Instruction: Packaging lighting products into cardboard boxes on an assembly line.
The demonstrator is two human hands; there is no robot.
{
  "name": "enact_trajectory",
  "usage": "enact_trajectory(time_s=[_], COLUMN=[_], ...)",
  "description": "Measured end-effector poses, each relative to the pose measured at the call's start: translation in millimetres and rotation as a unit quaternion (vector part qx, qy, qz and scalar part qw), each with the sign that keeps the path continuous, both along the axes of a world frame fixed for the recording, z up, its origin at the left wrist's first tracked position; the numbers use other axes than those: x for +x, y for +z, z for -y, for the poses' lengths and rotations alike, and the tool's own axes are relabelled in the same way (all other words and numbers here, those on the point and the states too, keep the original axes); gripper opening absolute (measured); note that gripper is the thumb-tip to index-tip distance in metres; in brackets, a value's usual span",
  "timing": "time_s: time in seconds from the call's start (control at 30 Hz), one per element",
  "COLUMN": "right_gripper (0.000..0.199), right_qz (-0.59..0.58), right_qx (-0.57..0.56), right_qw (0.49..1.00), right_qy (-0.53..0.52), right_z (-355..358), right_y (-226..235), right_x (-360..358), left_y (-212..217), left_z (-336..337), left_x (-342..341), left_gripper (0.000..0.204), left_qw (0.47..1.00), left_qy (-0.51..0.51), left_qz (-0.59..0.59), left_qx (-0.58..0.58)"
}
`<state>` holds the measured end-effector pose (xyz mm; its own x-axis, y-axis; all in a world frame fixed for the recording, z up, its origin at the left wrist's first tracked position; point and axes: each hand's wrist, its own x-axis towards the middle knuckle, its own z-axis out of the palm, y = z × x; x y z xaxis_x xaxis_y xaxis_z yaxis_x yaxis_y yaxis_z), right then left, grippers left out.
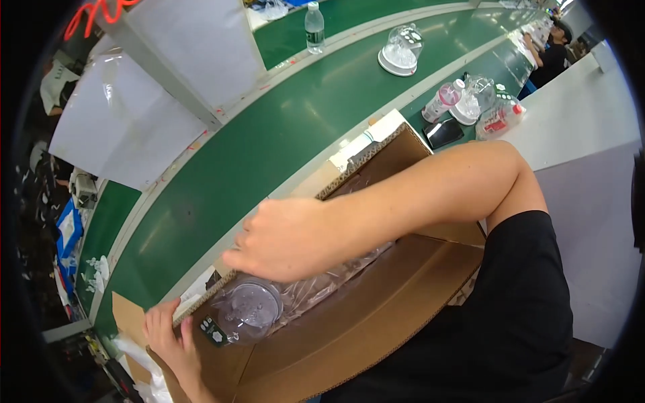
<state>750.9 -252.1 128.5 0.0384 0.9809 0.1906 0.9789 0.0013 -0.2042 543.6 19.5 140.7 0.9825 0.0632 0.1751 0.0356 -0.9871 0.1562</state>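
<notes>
Bright overhead light (fisheye-bent, dark-vignetted edges).

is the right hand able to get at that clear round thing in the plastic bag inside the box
Probably yes. The right hand hovers just above the clear round item, which lies bagged near the open top of the cardboard box. Nothing stands between them; only the plastic bag covers it. The left hand grips the box's corner, off to the side.

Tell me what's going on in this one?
A person stands at a green conveyor belt with an open cardboard box in front of them. Their right hand reaches across into the box and rests on a clear plastic bag holding a round clear-domed item. Their left hand grips the box's end edge. More domed items and bottles sit farther along the line.
</notes>
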Motion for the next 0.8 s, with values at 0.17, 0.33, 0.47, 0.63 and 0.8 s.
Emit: enact_trajectory(time_s=[0.17,0.33,0.47,0.63,0.8], right_gripper=[0.016,0.019,0.031,0.041,0.041], right_qz=[-0.052,-0.005,0.059,0.061,0.041], right_qx=[0.025,0.005,-0.001,-0.033,0.105], right_qw=[0.998,0.999,0.998,0.996,0.994], right_qy=[-0.022,-0.033,-0.020,-0.064,0.009], right_z=[3,5,-5,7,56], right_y=[-9,0,-8,5,63], right_x=[-3,-5,-6,-8,-52], left_y=[-2,4,1,-4,-12], left_z=[4,6,4,7,-4], left_x=[6,7,0,8,-1], left_gripper=[0.029,0.031,0.026,0.019,0.024], left_qw=[1.000,1.000,0.999,0.998,0.998], left_qy=[0.004,0.024,0.036,0.003,0.001], left_qz=[-0.014,-0.005,0.005,0.060,0.066], left_qx=[-0.016,-0.011,-0.009,-0.020,-0.018])
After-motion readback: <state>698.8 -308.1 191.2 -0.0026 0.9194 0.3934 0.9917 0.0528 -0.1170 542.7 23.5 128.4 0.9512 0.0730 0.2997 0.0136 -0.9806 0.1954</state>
